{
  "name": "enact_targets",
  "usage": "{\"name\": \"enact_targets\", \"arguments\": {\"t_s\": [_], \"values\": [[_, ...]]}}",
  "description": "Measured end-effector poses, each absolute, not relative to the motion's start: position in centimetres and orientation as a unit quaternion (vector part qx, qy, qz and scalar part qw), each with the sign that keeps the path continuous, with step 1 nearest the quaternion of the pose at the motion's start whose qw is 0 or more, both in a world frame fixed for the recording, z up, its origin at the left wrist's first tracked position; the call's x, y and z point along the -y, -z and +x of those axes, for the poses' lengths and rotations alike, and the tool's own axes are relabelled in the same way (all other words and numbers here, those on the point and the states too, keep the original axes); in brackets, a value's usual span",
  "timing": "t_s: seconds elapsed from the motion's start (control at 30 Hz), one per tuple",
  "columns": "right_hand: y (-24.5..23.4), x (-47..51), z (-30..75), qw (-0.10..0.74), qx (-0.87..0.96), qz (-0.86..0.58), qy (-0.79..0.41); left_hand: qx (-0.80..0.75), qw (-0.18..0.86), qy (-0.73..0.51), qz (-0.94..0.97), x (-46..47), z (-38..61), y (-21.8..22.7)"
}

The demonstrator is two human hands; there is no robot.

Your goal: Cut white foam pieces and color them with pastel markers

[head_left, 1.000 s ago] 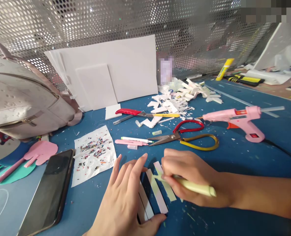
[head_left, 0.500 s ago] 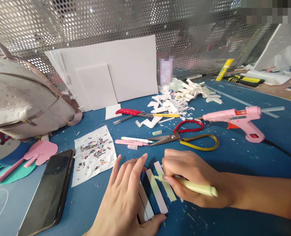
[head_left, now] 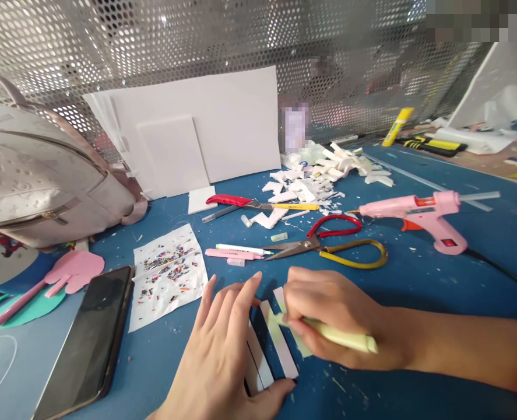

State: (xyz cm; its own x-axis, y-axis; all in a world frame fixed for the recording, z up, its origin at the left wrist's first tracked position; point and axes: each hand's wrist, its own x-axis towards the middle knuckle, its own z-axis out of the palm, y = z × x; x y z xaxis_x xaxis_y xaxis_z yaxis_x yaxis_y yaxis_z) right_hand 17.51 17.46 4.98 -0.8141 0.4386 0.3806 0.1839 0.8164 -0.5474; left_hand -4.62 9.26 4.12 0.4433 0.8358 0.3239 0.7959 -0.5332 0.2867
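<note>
My right hand (head_left: 332, 315) is closed around a pale yellow-green highlighter pen (head_left: 345, 336), its tip at a narrow strip (head_left: 284, 353) that is partly yellow-green and partly pale pink. Partly hidden under that hand lies a second strip (head_left: 302, 347) in similar colours. My left hand (head_left: 223, 344) rests on the table with fingers spread, thumb near the bottom end of the coloured strip. White strips (head_left: 260, 356) lie side by side between its thumb and forefinger, partly covered by the hand.
Scissors (head_left: 308, 244), a pink pen (head_left: 232, 253) and a red-handled cutter (head_left: 229, 200) lie beyond my hands. A pink glue gun (head_left: 433, 213) is at right, a phone (head_left: 83, 338) at left. White scraps (head_left: 302, 186) are heaped before a white board (head_left: 241, 128).
My right hand has shifted slightly left with the highlighter pen, covering more of the right-hand strip. The left hand stays in place.
</note>
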Motion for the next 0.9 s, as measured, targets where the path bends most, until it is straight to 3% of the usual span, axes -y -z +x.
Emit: {"name": "enact_targets", "arguments": {"t_s": [0.9], "values": [[-5.11, -17.50, 17.05, 0.247, 0.913, -0.207, -0.249, -0.495, 0.053, -0.240, 0.833, -8.97, -4.32, -4.00]]}}
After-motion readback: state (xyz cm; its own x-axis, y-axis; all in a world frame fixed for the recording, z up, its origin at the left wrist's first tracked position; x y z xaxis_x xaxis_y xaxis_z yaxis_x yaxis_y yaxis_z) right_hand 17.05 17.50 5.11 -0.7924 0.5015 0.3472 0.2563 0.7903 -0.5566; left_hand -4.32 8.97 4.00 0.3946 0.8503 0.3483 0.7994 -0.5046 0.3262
